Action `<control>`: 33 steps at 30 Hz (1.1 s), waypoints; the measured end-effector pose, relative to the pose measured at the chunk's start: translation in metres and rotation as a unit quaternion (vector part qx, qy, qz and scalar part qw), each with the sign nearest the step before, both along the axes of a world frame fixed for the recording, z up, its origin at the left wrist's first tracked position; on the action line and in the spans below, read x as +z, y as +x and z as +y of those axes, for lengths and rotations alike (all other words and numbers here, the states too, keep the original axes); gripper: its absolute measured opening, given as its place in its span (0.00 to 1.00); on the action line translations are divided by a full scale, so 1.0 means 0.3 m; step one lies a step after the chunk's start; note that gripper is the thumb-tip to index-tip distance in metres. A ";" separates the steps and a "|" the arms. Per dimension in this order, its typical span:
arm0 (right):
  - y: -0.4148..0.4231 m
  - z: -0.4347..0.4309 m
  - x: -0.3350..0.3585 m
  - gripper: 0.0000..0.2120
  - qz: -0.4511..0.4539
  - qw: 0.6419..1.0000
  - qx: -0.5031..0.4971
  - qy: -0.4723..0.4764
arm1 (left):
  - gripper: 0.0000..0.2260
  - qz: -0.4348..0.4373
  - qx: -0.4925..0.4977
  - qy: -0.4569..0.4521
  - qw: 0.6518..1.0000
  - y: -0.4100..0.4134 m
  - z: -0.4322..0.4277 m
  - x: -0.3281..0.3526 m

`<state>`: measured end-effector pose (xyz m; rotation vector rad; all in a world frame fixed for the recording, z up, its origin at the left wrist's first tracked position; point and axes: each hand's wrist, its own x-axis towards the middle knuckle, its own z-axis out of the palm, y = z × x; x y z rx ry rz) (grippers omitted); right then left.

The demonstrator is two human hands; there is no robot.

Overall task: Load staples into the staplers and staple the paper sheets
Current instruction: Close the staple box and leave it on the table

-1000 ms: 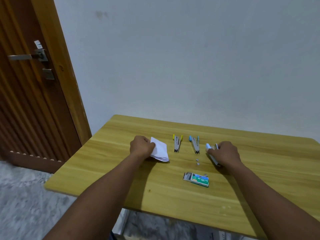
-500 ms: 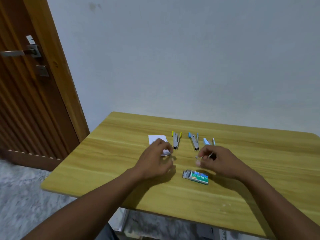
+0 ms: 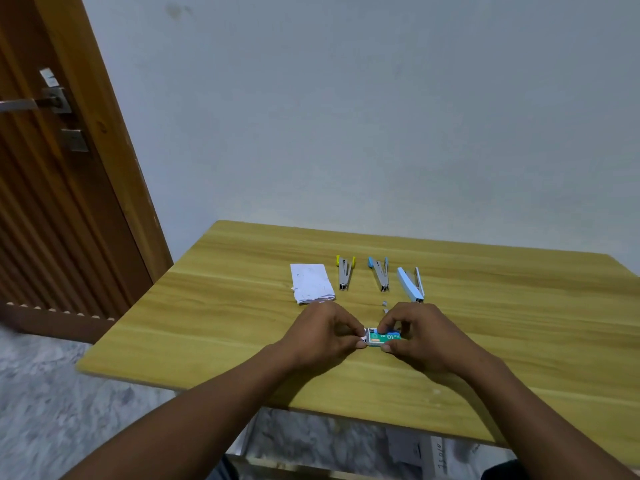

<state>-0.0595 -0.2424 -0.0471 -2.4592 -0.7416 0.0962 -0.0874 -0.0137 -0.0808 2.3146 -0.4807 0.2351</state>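
Head view: at the near middle of the worktop (image 3: 207, 341) both hands meet on the green staple box (image 3: 385, 337). The left hand (image 3: 322, 336) has its fingers (image 3: 353, 329) curled and pinching the box's left end, while the right hand (image 3: 420, 336) pinches the box's far and near sides between fingers (image 3: 386, 322) and thumb. Just beyond lie loose staple bits (image 3: 384, 304), and farther back, left to right and apart from one another, are the folded paper sheets (image 3: 311, 282), a yellow-tipped stapler (image 3: 345, 274), a blue-tipped stapler (image 3: 380, 274) and a pale blue stapler (image 3: 410, 284), each stapler splayed in a V, with a wooden door (image 3: 52, 202) far left.
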 end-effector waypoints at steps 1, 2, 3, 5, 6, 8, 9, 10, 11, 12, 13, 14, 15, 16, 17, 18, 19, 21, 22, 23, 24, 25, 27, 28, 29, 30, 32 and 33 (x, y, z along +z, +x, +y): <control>-0.001 0.003 -0.002 0.11 -0.002 1.000 0.000 0.001 | 0.09 0.000 0.000 -0.005 1.000 -0.002 -0.002 -0.003; -0.001 0.005 -0.003 0.10 -0.003 1.000 0.000 0.002 | 0.09 -0.001 0.001 -0.007 1.000 -0.004 -0.004 -0.004; -0.001 0.006 -0.005 0.10 -0.005 1.000 0.001 0.001 | 0.09 -0.002 0.001 -0.007 1.000 -0.005 -0.006 -0.006; -0.001 0.007 -0.009 0.10 -0.011 1.000 0.003 -0.001 | 0.09 -0.010 -0.001 -0.005 1.000 -0.009 -0.008 -0.004; 0.000 0.006 -0.011 0.11 -0.013 1.000 0.003 0.001 | 0.09 -0.014 -0.003 0.000 1.000 -0.010 -0.008 -0.003; -0.001 0.004 -0.012 0.11 -0.015 1.000 0.002 0.002 | 0.08 -0.025 -0.007 0.011 1.000 -0.013 -0.009 0.003; -0.002 0.003 -0.013 0.11 -0.016 1.000 0.003 0.002 | 0.08 -0.032 -0.010 0.017 0.999 -0.014 -0.009 0.005; -0.003 0.002 -0.014 0.10 -0.017 1.000 0.004 0.003 | 0.09 -0.038 -0.012 0.026 0.999 -0.014 -0.007 0.007; -0.004 0.000 -0.015 0.10 -0.017 1.000 0.005 0.007 | 0.09 -0.043 -0.012 0.038 0.998 -0.013 -0.005 0.008; -0.005 -0.003 -0.017 0.10 -0.016 1.000 0.006 0.012 | 0.10 -0.048 -0.012 0.049 0.998 -0.013 -0.003 0.009; -0.006 -0.005 -0.017 0.10 -0.016 1.000 0.006 0.016 | 0.10 -0.052 -0.014 0.057 0.997 -0.012 -0.002 0.012; -0.007 -0.006 -0.017 0.10 -0.016 1.000 0.005 0.019 | 0.10 -0.055 -0.017 0.063 0.996 -0.011 -0.001 0.014; -0.008 -0.007 -0.018 0.11 -0.017 1.000 0.006 0.019 | 0.10 -0.059 -0.023 0.071 0.996 -0.010 0.000 0.018; -0.009 -0.008 -0.018 0.11 -0.019 1.000 0.006 0.018 | 0.09 -0.062 -0.030 0.081 0.994 -0.008 -0.001 0.022; -0.011 -0.007 -0.019 0.11 -0.021 1.000 0.008 0.018 | 0.09 -0.066 -0.037 0.092 0.993 -0.007 -0.001 0.025; -0.011 -0.006 -0.019 0.11 -0.023 1.000 0.008 0.018 | 0.09 -0.069 -0.040 0.100 0.992 -0.005 0.000 0.027; -0.012 -0.007 -0.020 0.11 -0.024 1.000 0.007 0.019 | 0.09 -0.072 -0.042 0.107 0.991 -0.004 -0.001 0.029; -0.013 -0.006 -0.020 0.11 -0.025 0.999 0.006 0.021 | 0.09 -0.081 -0.042 0.118 0.989 -0.005 0.000 0.031; -0.013 -0.003 -0.020 0.11 -0.026 0.999 0.006 0.019 | 0.09 -0.083 -0.044 0.121 0.988 -0.006 0.000 0.032; -0.011 0.000 -0.020 0.11 -0.027 1.000 0.006 0.016 | 0.09 -0.083 -0.047 0.120 0.988 -0.008 0.000 0.032; -0.012 0.004 -0.020 0.11 -0.026 1.000 0.004 0.013 | 0.09 -0.080 -0.047 0.113 0.989 -0.010 0.001 0.032; -0.012 0.006 -0.021 0.11 -0.025 1.000 0.003 0.013 | 0.08 -0.077 -0.043 0.102 0.991 -0.014 0.001 0.029; -0.013 0.006 -0.020 0.11 -0.025 1.000 0.002 0.017 | 0.08 -0.073 -0.015 0.082 0.994 -0.024 -0.002 0.019; -0.015 0.006 -0.020 0.10 -0.026 1.000 0.002 0.017 | 0.08 -0.073 0.006 0.069 0.995 -0.031 -0.007 0.014; -0.015 0.007 -0.021 0.10 -0.028 0.999 0.002 0.017 | 0.08 -0.068 0.025 0.051 0.996 -0.036 -0.013 0.009; -0.014 0.008 -0.021 0.10 -0.029 0.999 0.001 0.013 | 0.08 -0.059 0.039 0.034 0.997 -0.041 -0.020 0.008; -0.011 0.013 -0.021 0.10 -0.031 1.000 -0.004 0.007 | 0.06 -0.040 0.047 0.016 0.998 -0.040 -0.030 0.006; -0.008 0.015 -0.023 0.10 -0.031 0.999 -0.007 0.004 | 0.06 -0.032 0.044 0.013 0.998 -0.040 -0.033 0.004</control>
